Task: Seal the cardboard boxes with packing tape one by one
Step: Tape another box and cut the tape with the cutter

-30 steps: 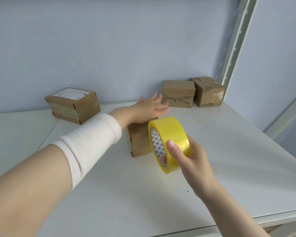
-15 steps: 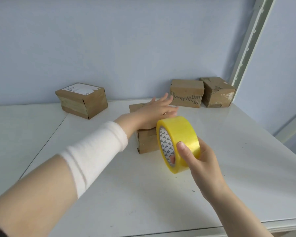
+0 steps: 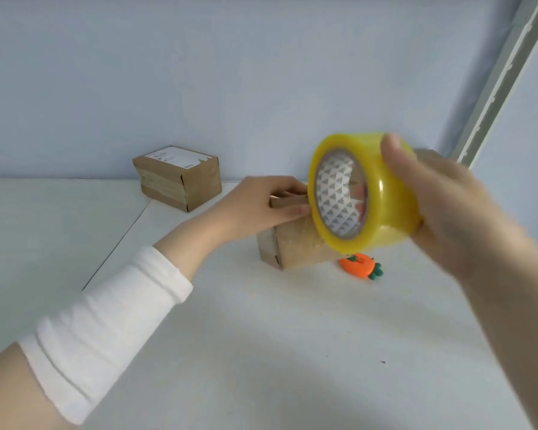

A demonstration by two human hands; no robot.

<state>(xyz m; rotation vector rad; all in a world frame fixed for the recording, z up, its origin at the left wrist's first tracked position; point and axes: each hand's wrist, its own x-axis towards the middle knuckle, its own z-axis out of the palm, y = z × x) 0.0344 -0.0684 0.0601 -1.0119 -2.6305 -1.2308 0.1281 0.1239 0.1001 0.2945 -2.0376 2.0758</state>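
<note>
Near box [image 3: 295, 246]: our landmark, a brown cardboard box sitting on the white table [image 3: 261, 352] in front of us, its top partly hidden behind the tape and our hands. We cannot tell how its top flaps lie.

Left hand [image 3: 261, 206]: we reach it across from the left and lay it on the top left edge of the near box, fingers pressed together and curled over the cardboard rim, gripping the box.

Left sleeve [image 3: 100, 330]: a white cuff covers our forearm, left of and closer to us than the near box.

Right hand [image 3: 441, 209]: we hold it up in the air to the right of the near box, blurred, with the thumb on the outer face of the roll and the fingers wrapped behind it, clamped on the tape.

Tape roll [image 3: 364, 193]: yellow packing tape, held upright above the right part of the near box, its open core with a triangle pattern turned toward us. We cannot tell whether it touches the box.

Carrot-shaped object [image 3: 359, 267]: small, orange with green leaves, lying on the table just beside the lower right corner of the near box.

Labelled box [image 3: 177, 178]: cardboard with a white label on top, well apart from the near box, behind it to the left, by the pale blue wall [image 3: 199, 72].

Box behind right hand [image 3: 427, 156]: only a brown corner shows, behind the near box to the right.
</note>
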